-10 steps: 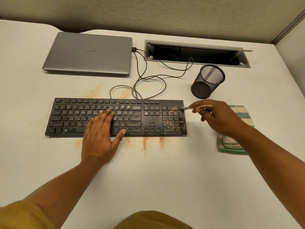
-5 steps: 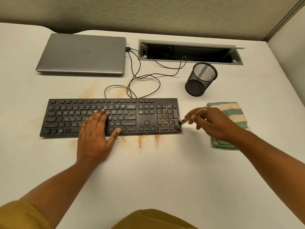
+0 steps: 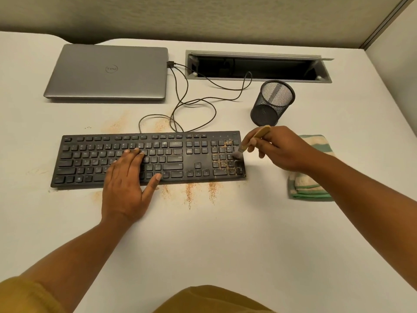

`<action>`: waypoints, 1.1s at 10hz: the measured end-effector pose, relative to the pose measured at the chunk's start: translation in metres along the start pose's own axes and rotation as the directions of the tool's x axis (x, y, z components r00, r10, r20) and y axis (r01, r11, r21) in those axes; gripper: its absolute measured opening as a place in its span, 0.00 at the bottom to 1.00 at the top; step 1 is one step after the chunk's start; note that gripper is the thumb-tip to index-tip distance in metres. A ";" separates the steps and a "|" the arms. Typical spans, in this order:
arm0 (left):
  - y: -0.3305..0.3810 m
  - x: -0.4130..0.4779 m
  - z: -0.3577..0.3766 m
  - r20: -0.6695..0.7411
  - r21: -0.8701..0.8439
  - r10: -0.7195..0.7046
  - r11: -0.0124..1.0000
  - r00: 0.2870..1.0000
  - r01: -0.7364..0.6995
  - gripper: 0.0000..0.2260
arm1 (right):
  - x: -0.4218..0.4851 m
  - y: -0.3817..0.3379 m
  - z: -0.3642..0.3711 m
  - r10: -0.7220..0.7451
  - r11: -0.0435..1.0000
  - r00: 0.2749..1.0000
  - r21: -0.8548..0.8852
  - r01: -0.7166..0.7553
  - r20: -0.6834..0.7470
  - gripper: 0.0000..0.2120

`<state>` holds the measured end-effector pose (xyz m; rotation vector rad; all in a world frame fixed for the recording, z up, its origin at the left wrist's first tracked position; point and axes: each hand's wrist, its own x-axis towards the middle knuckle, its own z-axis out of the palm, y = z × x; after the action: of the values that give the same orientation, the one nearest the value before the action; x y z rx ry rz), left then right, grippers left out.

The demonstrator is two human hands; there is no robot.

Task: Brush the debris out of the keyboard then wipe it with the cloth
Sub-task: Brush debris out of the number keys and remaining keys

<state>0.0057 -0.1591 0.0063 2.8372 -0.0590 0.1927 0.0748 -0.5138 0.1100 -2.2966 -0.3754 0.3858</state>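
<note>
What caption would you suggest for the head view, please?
Left hand flat on the keyboard, right hand holding a brush to its dusty number pad, cloth lying nearby.

- Soft, even light fills the white desk (image 3: 225,245); it probably comes from overhead, though no lamp shows.
- Shadows are faint: a thin dark band under the laptop (image 3: 108,71) at its near edge, and soft shade along the left hand (image 3: 126,186).
- The mesh cup (image 3: 272,102) shows a pale sheen inside.
- The brush (image 3: 256,137) is smeared at its bristle end, and the lettering on the keyboard (image 3: 198,154) is soft.
- The wide lens bows the desk's far edge.
</note>
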 end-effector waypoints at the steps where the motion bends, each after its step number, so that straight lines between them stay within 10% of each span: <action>1: 0.001 0.000 0.000 -0.007 0.000 0.003 1.000 1.000 -0.003 0.32 | -0.004 -0.001 0.005 0.032 0.999 0.993 -0.032 -0.029 0.113 0.11; 11: 0.000 0.000 0.000 0.007 -0.008 -0.013 1.000 1.000 0.014 0.33 | 0.020 -0.002 0.027 0.177 0.969 0.943 0.217 -0.117 -0.282 0.16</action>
<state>0.0056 -0.1592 0.0062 2.8293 -0.0420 0.1797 0.0822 -0.4879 0.0907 -2.1492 -0.0093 0.1346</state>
